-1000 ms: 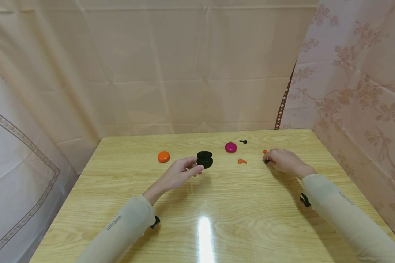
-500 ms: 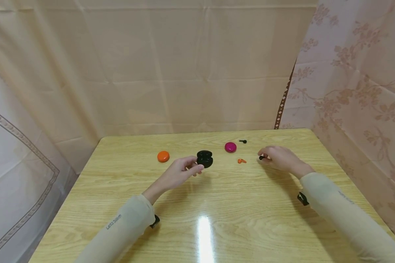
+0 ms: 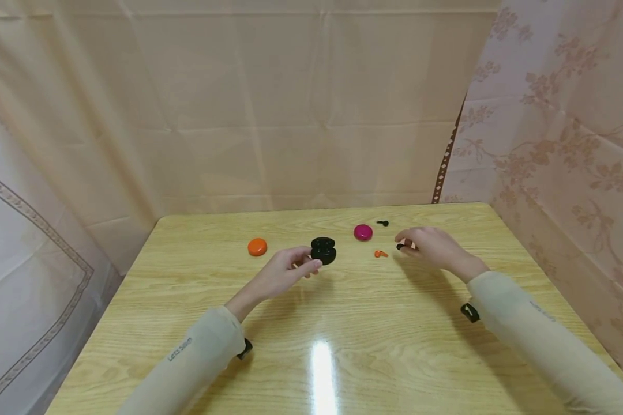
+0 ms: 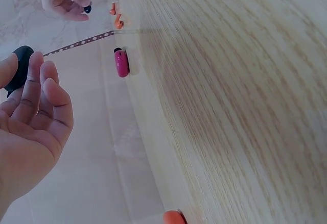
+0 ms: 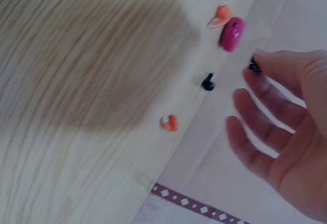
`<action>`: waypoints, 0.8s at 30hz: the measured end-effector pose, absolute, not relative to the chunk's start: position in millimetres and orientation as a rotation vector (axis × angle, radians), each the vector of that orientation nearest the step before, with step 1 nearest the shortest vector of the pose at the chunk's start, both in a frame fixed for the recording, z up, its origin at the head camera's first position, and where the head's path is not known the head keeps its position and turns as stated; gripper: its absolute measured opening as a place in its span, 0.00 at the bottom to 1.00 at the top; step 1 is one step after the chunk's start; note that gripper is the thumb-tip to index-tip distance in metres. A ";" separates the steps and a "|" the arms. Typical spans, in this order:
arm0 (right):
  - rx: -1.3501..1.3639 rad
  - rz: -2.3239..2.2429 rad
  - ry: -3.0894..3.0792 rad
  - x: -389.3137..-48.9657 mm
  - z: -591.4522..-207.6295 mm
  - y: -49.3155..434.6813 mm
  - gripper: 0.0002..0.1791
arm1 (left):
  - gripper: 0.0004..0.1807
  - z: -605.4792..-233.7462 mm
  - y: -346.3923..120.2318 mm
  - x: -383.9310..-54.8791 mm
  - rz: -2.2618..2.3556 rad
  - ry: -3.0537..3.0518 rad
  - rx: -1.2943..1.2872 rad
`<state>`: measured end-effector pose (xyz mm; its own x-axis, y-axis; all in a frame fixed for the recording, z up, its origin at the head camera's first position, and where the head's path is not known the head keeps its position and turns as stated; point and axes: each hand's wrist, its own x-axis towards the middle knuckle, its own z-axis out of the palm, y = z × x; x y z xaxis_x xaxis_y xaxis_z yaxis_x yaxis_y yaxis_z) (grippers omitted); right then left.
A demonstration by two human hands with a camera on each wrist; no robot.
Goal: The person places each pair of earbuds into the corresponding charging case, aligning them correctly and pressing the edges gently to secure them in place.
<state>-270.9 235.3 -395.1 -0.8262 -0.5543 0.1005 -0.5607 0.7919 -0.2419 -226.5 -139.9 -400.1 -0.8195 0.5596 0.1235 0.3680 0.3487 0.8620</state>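
My left hand holds a black earbud case above the table, its lid raised. The left wrist view shows the case between thumb and fingers. Off to the right, my right hand pinches a black earbud between thumb and index finger, raised off the table; the other fingers are loosely bent. On the table between the hands lies an orange earbud. Behind it is a second black earbud. Another orange earbud shows in the right wrist view but is hidden behind my right hand in the head view.
A magenta round case sits near the back of the wooden table. An orange round case rests left of my left hand. Beige curtain hangs behind the table, floral cloth on the right.
My right hand has lifted the black earbud from the right side and carried it leftward, toward the black case. The left hand and its case have barely moved.
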 end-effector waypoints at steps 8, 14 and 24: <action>1.013 0.708 -3.129 -268.9 -382.4 226.4 0.13 | 0.13 -399.3 -139.8 -226.3 1.468 2.415 0.842; 1.090 0.931 -3.136 -267.5 -374.1 218.7 0.14 | 0.13 -400.4 -139.3 -227.3 1.477 2.415 0.839; 1.090 1.156 -3.059 -260.4 -361.3 200.8 0.13 | 0.13 -400.1 -139.5 -228.1 1.444 2.433 0.850</action>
<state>-260.4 200.8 -361.3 -0.7582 -0.6492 -0.0598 -0.4473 0.5848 -0.6767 -228.1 -139.5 -400.1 -0.8183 0.5610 0.1254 0.3790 0.3625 0.8515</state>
